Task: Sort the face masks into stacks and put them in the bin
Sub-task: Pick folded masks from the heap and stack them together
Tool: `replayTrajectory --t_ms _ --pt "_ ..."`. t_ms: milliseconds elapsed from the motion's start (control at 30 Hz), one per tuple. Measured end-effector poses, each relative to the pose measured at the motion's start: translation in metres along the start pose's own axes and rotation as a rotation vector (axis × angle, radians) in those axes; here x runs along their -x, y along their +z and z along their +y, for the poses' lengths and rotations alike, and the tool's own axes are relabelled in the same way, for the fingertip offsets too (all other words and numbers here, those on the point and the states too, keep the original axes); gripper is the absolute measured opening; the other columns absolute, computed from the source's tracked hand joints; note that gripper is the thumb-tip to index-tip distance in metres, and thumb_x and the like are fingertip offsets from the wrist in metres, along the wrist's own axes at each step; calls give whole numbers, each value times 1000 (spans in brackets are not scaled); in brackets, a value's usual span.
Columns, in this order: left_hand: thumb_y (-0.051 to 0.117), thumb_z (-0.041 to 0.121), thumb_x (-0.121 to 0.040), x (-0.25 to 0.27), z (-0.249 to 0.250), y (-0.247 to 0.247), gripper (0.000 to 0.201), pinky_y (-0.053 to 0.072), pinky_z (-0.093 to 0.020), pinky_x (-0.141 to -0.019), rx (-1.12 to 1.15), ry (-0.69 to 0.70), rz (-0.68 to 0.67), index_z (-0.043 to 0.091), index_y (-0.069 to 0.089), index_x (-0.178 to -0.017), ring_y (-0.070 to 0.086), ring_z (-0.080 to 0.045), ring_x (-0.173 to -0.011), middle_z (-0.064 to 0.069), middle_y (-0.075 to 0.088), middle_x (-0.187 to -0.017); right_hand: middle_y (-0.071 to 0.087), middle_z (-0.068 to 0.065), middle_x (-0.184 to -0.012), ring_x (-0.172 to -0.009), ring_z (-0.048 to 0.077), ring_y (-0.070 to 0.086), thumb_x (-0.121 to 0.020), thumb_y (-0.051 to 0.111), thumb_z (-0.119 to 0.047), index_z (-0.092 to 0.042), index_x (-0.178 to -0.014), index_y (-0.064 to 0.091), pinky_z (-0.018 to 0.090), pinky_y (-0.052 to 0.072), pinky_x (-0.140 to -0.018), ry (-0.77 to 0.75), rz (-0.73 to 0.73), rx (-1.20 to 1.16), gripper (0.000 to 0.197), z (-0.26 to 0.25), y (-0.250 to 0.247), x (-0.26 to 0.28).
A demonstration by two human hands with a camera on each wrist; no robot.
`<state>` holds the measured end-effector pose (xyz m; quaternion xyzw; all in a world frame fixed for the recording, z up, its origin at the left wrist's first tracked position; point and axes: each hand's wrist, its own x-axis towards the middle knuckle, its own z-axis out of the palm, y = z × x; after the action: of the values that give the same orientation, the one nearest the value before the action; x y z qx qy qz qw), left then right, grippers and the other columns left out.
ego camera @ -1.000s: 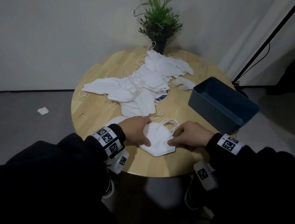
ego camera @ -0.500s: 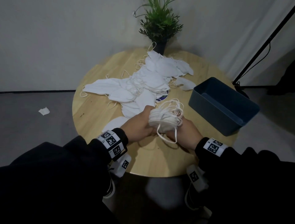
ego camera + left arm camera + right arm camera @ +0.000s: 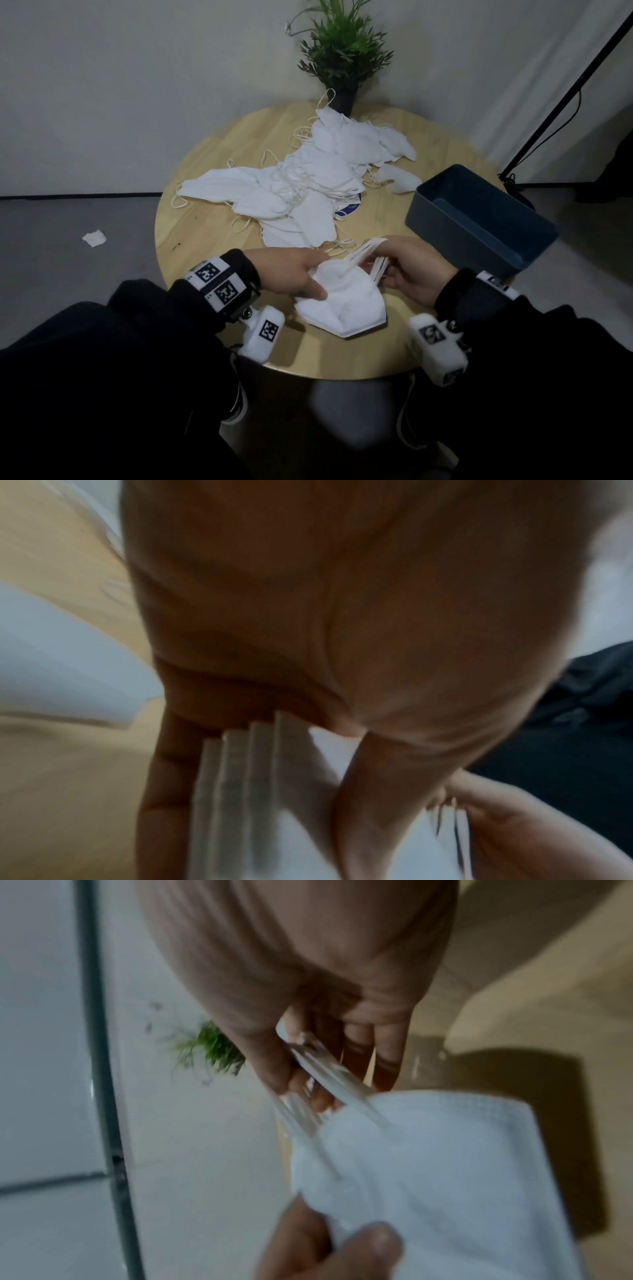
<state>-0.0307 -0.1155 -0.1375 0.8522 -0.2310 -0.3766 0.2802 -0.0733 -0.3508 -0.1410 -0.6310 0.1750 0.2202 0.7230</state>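
A small stack of folded white face masks (image 3: 342,305) lies at the front of the round wooden table (image 3: 212,164). My left hand (image 3: 318,277) pinches the stack's left edge between thumb and fingers; the left wrist view shows the layered edges of the stack (image 3: 240,791) in that pinch. My right hand (image 3: 380,263) grips the bunched ear loops (image 3: 373,253) at the stack's upper right. In the right wrist view the ear loops (image 3: 318,1074) run from my fingers to the stack (image 3: 445,1164). A loose pile of white masks (image 3: 308,192) covers the table's middle and back. The dark blue bin (image 3: 479,222) stands at the right edge, and I see nothing in it.
A potted green plant (image 3: 342,51) stands at the back of the table behind the pile. A crumpled white scrap (image 3: 93,237) lies on the grey floor to the left. A black stand leg (image 3: 565,92) slants up at the far right.
The stack, held up on edge with its loops splayed half a second ago, now lies flat and nearer me. My right hand has shifted right and gathered the loops.
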Motion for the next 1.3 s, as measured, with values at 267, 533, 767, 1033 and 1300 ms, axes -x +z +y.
replayTrajectory --t_ms 267,533,767,1033,1300 --pt "72 16 -97 3 0 -3 34 52 -15 -69 54 -61 -170 20 61 -129 66 -9 -94 7 70 -107 33 -3 -55 -51 14 45 -90 62 -11 -19 -67 47 30 28 -59 245 26 -21 28 -8 -19 -9" --pt "69 35 -94 -6 6 21 39 47 -36 -91 -328 -136 -42 16 54 -125 58 -23 -108 -3 63 -120 67 16 -71 -48 19 60 -90 63 1 -2 -90 66 32 52 -50 136 143 467 4 17 -17 -16" --pt "76 48 -78 -10 2 27 51 52 -36 -80 -540 -104 215 19 63 -118 61 -23 -102 0 63 -111 69 1 -95 -80 17 66 -81 81 -10 -17 -99 70 26 48 -61 -107 312 644 22 6 -14 -23" --pt "73 23 -90 -15 13 -48 18 51 -21 -80 -248 19 308 25 76 -109 68 -11 -92 11 71 -92 74 6 -91 -85 19 68 -90 70 -14 -15 -89 73 44 61 -81 -323 366 188 3 -9 16 -44" --pt "79 46 -86 -82 -4 -86 66 44 -38 -105 -411 53 654 23 56 -142 52 -24 -129 -5 52 -143 73 4 -96 -84 18 69 -90 67 -15 -17 -97 71 34 56 -67 -252 392 27 8 -12 29 -71"
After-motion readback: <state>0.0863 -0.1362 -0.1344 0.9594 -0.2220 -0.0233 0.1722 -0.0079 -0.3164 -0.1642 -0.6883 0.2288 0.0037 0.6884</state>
